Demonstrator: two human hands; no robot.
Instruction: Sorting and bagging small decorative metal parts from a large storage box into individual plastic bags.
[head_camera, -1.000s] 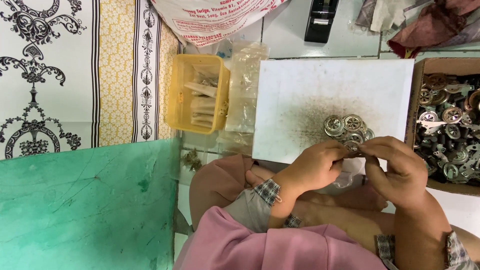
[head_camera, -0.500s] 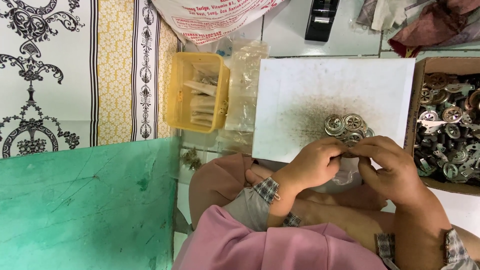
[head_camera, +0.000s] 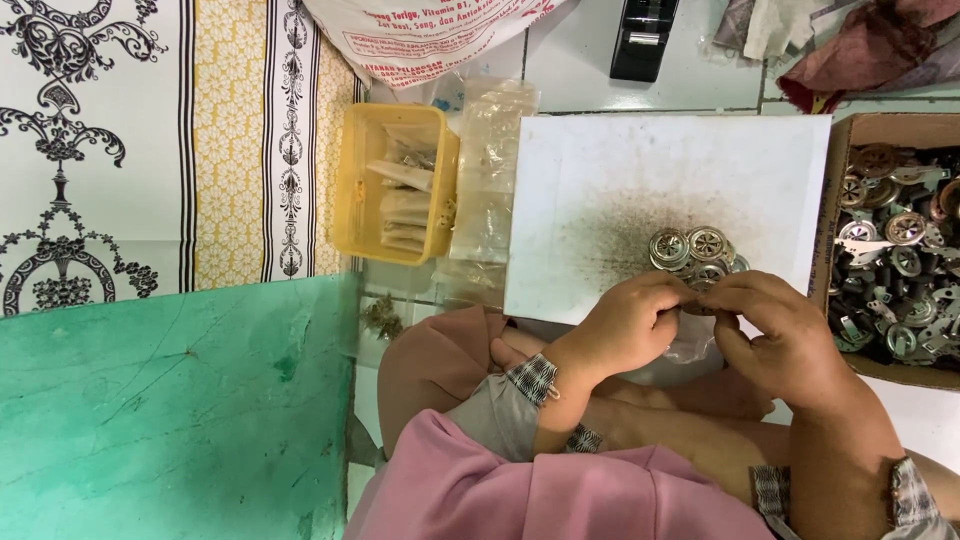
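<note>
The left hand (head_camera: 625, 325) and the right hand (head_camera: 775, 335) are brought together at about 5 o'clock in the head view, fingertips almost touching over the near edge of a white board (head_camera: 640, 170). Both hands are curled closed around something small pinched between them; what is gripped cannot be told, since it is hidden by the fingers. Just beyond the fingertips, toward 12 o'clock from the hands, a small heap of round metal parts (head_camera: 692, 252) is seen lying on the board amid a dark smudge of dust. At 3 o'clock a cardboard box (head_camera: 838, 190) is filled with many more such metal pieces. At 10 o'clock from the hands a yellow plastic tray (head_camera: 352, 190) is set, holding small clear bags, with further clear bags (head_camera: 490, 165) lying just beside it. A black tape dispenser (head_camera: 645, 35) is placed at 12 o'clock, and a green sheet (head_camera: 170, 410) is spread at 8 o'clock.
</note>
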